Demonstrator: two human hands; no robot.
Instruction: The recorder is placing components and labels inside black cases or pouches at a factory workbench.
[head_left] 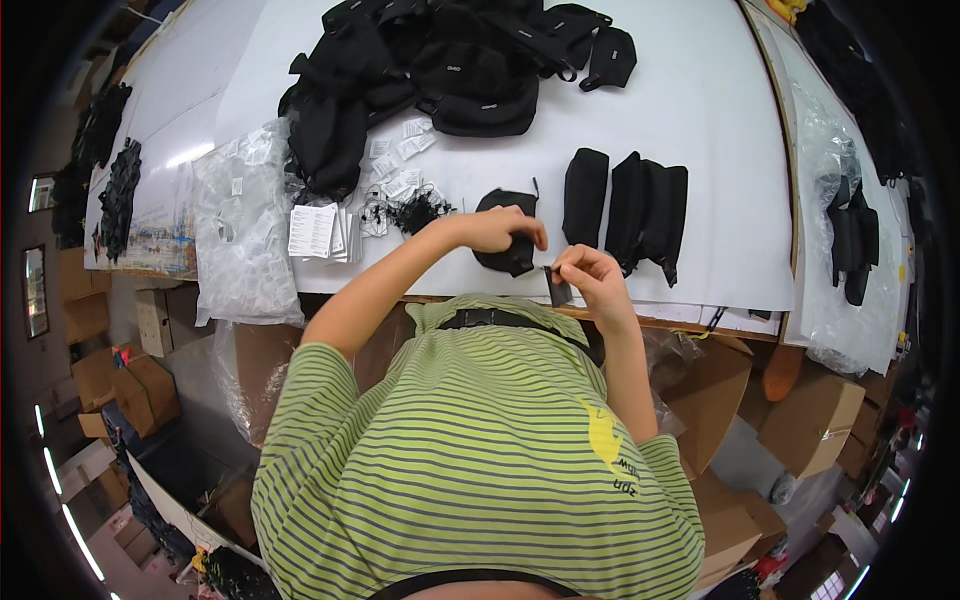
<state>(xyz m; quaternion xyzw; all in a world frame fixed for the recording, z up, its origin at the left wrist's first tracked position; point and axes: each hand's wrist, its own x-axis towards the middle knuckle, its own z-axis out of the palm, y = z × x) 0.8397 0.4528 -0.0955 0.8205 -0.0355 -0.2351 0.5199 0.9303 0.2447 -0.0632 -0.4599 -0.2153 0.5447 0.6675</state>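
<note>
A small black fabric pouch [495,257] lies near the table's front edge. My left hand [503,229] is on top of it, its fingers curled down over the pouch's right side; their tips are partly hidden. Just to the right, my right hand [592,276] pinches a small dark flat tag [560,292] between thumb and finger, a little apart from the pouch. Left of the pouch lies a tangle of black strings [420,212]. Several black pouches, among them a long one [585,195], stand in a row beyond my right hand.
A heap of black bags [440,70] covers the table's far middle. Stacked white printed cards [318,232] and loose white labels [412,147] lie at left, beside a clear plastic bag [243,220]. Cardboard boxes [815,410] stand below the table's right side.
</note>
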